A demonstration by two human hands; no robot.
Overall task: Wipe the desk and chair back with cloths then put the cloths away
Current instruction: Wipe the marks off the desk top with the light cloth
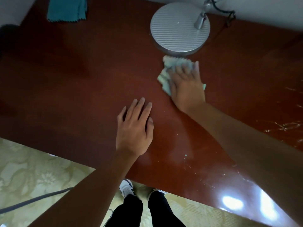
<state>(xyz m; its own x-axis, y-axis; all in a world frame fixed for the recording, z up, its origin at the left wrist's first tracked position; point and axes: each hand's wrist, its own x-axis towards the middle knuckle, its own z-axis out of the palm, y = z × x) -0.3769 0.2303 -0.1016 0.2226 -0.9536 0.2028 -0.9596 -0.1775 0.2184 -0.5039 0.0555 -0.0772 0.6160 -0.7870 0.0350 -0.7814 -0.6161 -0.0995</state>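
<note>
Currently right hand presses pale cloth flat under straight fingers, just beside lamp base. Left hand rests open, nearer the desk edge.

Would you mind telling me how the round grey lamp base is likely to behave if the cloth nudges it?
The lamp base probably stays put: it is a broad, flat disc sitting flush on the desk. It looks like metal, so likely heavy. Its ribbed top may catch the pale cloth.
</note>
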